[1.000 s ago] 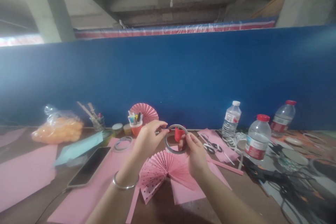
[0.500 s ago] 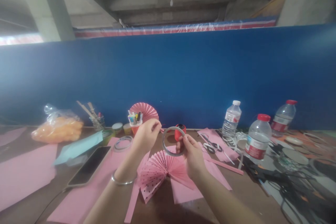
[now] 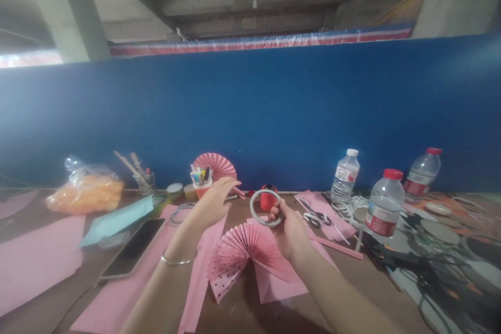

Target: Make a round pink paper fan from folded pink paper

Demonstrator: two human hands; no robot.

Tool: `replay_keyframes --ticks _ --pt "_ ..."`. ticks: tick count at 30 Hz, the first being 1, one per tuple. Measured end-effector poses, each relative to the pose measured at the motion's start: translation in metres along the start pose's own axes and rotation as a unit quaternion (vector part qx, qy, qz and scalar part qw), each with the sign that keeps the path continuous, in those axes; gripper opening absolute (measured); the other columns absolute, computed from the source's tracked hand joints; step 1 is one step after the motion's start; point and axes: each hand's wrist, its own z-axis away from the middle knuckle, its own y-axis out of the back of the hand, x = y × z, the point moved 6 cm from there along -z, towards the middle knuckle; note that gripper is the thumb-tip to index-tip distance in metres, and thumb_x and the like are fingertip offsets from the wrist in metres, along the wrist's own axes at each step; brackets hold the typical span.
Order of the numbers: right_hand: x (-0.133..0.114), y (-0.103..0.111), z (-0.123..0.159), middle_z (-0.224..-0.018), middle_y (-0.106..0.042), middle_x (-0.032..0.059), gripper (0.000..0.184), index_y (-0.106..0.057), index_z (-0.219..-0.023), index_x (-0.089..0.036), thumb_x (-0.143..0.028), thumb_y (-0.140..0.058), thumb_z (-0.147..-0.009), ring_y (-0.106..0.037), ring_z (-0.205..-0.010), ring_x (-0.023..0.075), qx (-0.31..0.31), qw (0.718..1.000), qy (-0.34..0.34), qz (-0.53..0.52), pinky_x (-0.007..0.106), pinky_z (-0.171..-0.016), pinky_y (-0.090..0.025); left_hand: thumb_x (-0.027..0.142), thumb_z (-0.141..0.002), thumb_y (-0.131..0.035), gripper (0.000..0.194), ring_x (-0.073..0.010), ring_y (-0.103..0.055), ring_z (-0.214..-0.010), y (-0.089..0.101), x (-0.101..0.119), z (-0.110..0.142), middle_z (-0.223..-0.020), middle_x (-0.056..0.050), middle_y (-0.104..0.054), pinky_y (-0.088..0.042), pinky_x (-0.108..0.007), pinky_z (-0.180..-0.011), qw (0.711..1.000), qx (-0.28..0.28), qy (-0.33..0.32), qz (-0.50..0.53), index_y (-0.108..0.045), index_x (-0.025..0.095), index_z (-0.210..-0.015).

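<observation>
My right hand (image 3: 288, 232) grips a thin white tape ring (image 3: 265, 207), held upright above a folded pink paper fan (image 3: 245, 254) on the table. My left hand (image 3: 213, 202) is apart from the ring, reaching out toward a red cup of pens (image 3: 202, 182); its fingers are stretched forward and hold nothing. A silver bangle sits on my left wrist. A small red cup (image 3: 267, 199) shows through the ring.
Pink paper sheets (image 3: 35, 258), a phone (image 3: 132, 254), another tape ring (image 3: 182, 214), a bag of orange items (image 3: 86, 189), scissors (image 3: 318, 216), three water bottles (image 3: 384, 204) and dark cables (image 3: 438, 276) crowd the table before a blue wall.
My left hand let go of the tape ring and moved forward and left toward the pen cup. My right hand keeps the ring and has lowered it slightly.
</observation>
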Motion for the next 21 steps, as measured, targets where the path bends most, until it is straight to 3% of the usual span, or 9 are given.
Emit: replay_keyframes --ticks 3,5,7,9,12,14,17,21 --pt "0.005 0.003 0.002 -0.051 -0.056 -0.0026 0.013 -0.056 -0.068 -0.014 -0.023 -0.065 -0.068 -0.05 -0.044 0.0072 0.028 0.996 -0.086 -0.007 0.018 -0.045 -0.043 0.009 -0.075 -0.044 0.041 -0.0172 -0.042 -0.114 -0.006 0.043 -0.004 -0.121 -0.004 -0.048 -0.032 -0.035 -0.099 0.994 -0.041 -0.085 0.046 -0.052 0.025 -0.112" --pt "0.003 -0.005 0.005 -0.05 -0.056 -0.0022 0.016 -0.057 -0.071 -0.013 -0.028 -0.064 -0.07 -0.049 -0.043 0.0074 -0.027 0.992 -0.111 0.063 0.017 -0.043 -0.04 0.01 -0.077 -0.042 0.042 -0.0188 -0.036 -0.12 -0.005 0.055 -0.006 -0.128 -0.006 -0.043 -0.028 -0.038 -0.101 0.996 -0.019 -0.072 0.051 -0.049 0.023 -0.116" --pt "0.003 -0.015 0.012 -0.047 -0.055 -0.0017 0.023 -0.058 -0.073 -0.013 -0.036 -0.061 -0.073 -0.046 -0.039 0.0073 -0.113 0.969 -0.135 0.172 0.017 -0.039 -0.033 0.011 -0.078 -0.043 0.044 -0.0198 -0.037 -0.12 -0.009 0.058 -0.005 -0.13 -0.007 -0.043 -0.029 -0.038 -0.1 0.996 -0.024 -0.051 0.074 -0.046 0.022 -0.12" --pt "0.003 -0.021 0.017 -0.043 -0.051 -0.0033 0.028 -0.059 -0.07 -0.012 -0.04 -0.06 -0.073 -0.04 -0.036 0.006 -0.172 0.94 -0.131 0.265 0.017 -0.038 -0.026 0.013 -0.078 -0.043 0.039 -0.0187 -0.049 -0.107 -0.017 0.056 -0.003 -0.118 -0.005 -0.054 -0.038 -0.033 -0.091 0.989 -0.079 -0.033 0.122 -0.05 0.023 -0.115" --pt "-0.001 -0.023 0.016 -0.042 -0.045 -0.0052 0.036 -0.059 -0.062 -0.011 -0.046 -0.061 -0.071 -0.035 -0.038 0.0051 -0.182 0.933 -0.079 0.299 0.018 -0.041 -0.024 0.017 -0.081 -0.041 0.023 -0.0146 -0.06 -0.073 -0.027 0.047 0.001 -0.082 -0.001 -0.065 -0.046 -0.025 -0.066 0.968 -0.158 0.006 0.196 -0.061 0.021 -0.091" --pt "-0.006 -0.019 0.011 -0.05 -0.051 -0.0024 0.046 -0.06 -0.067 -0.012 -0.058 -0.052 -0.072 -0.042 -0.046 0.0072 -0.146 0.955 -0.044 0.256 0.019 -0.046 -0.03 0.021 -0.082 -0.04 0.021 -0.0134 -0.058 -0.064 -0.023 0.036 -0.001 -0.072 0.0 -0.063 -0.045 -0.023 -0.059 0.964 -0.118 0.047 0.234 -0.061 0.019 -0.083" --pt "-0.008 -0.011 0.003 -0.07 -0.061 0.0019 0.055 -0.061 -0.083 -0.017 -0.067 -0.042 -0.072 -0.054 -0.064 0.0118 -0.099 0.973 -0.045 0.206 0.022 -0.058 -0.037 0.025 -0.082 -0.044 0.019 -0.0148 -0.059 -0.07 -0.012 0.016 -0.005 -0.076 -0.003 -0.064 -0.045 -0.024 -0.064 0.953 0.002 0.094 0.287 -0.06 0.017 -0.087" --pt "0.0 -0.009 0.0 -0.068 -0.06 0.0018 0.04 -0.061 -0.079 -0.016 -0.054 -0.06 -0.068 -0.056 -0.062 0.0135 -0.143 0.961 -0.12 0.204 0.026 -0.062 -0.04 0.028 -0.081 -0.048 0.02 -0.0163 -0.06 -0.071 -0.01 0.001 -0.008 -0.079 -0.006 -0.065 -0.047 -0.028 -0.069 0.925 0.039 0.103 0.362 -0.059 0.013 -0.087"
